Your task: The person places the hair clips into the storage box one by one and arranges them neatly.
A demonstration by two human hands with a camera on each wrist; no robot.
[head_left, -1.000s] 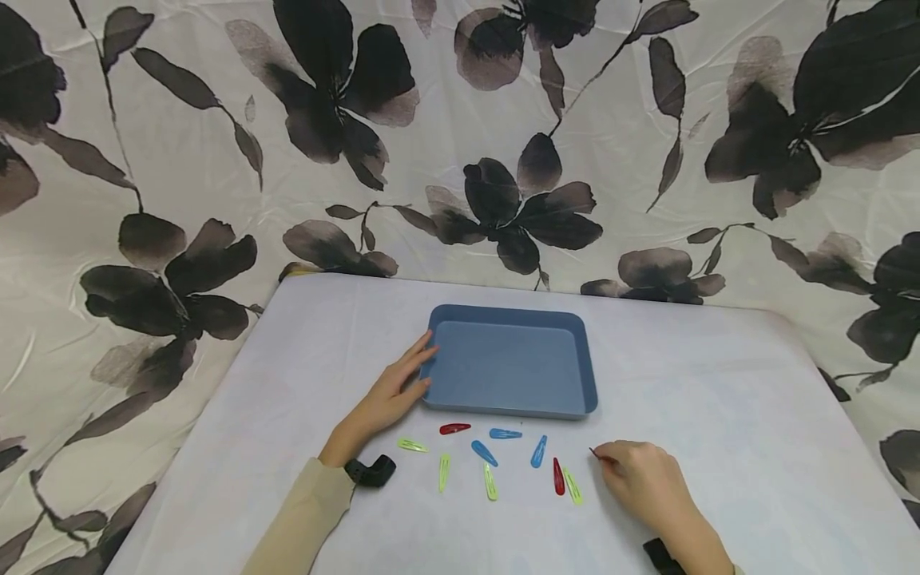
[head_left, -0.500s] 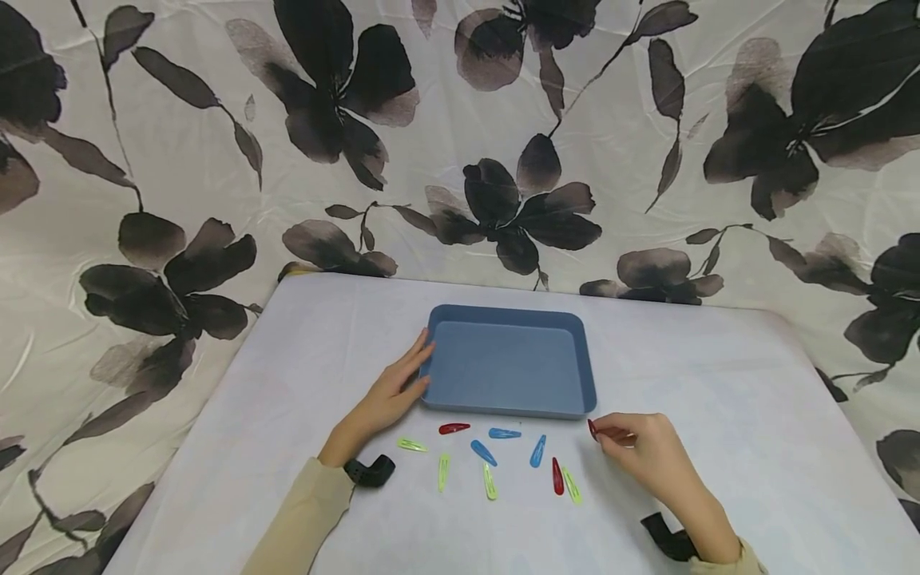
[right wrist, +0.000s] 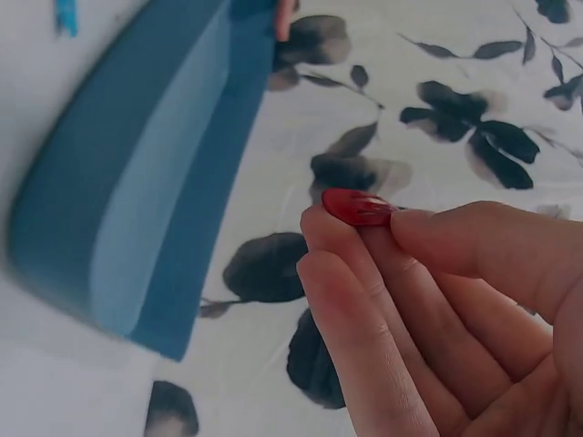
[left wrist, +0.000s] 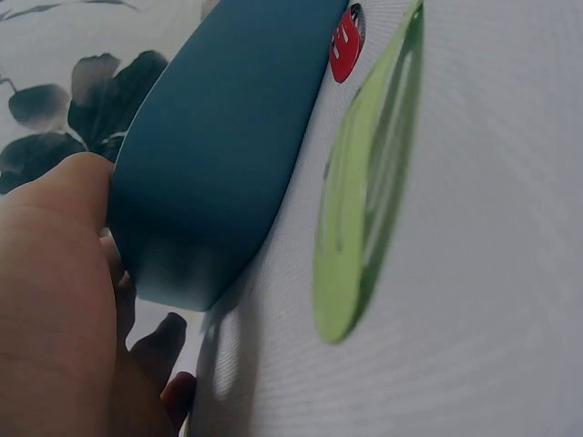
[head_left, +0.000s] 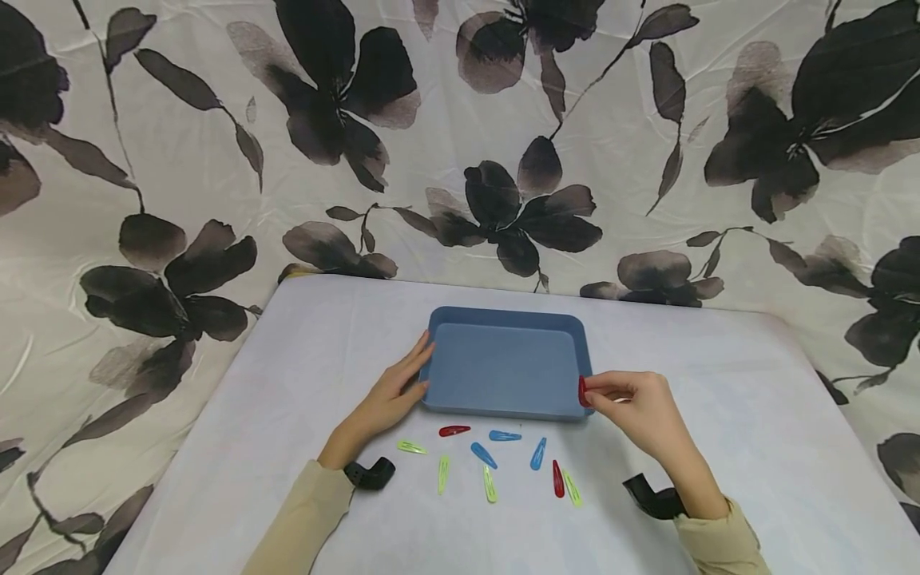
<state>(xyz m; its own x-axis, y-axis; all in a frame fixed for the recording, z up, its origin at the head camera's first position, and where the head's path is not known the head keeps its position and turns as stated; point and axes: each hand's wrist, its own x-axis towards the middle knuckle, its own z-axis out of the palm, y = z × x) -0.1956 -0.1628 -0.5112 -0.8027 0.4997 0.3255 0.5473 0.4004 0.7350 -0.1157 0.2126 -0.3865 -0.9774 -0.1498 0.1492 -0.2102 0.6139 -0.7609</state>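
Note:
Between thumb and fingers my right hand [head_left: 636, 407] pinches a red snap hair clip [right wrist: 357, 208], held at the near right corner of the blue tray [head_left: 510, 363]. My left hand [head_left: 388, 395] rests against the tray's left side with its fingers extended; in the left wrist view the thumb touches the tray wall [left wrist: 209, 164]. On the table in front of the tray lie two red hair clips, one at the left [head_left: 454, 430] and another red clip [head_left: 558, 478] at the right. Blue hair clips [head_left: 505, 436] and several green hair clips [head_left: 443, 475] are scattered among them.
A white cloth covers the table [head_left: 719, 415]. Behind it hangs a floral curtain [head_left: 431, 160]. Black wrist camera mounts sit at the left wrist [head_left: 370, 473] and the right wrist [head_left: 654, 497].
My right hand has lifted the red hair clip off the table and carried it away from me to the tray's near right corner. The left hand has stayed in place.

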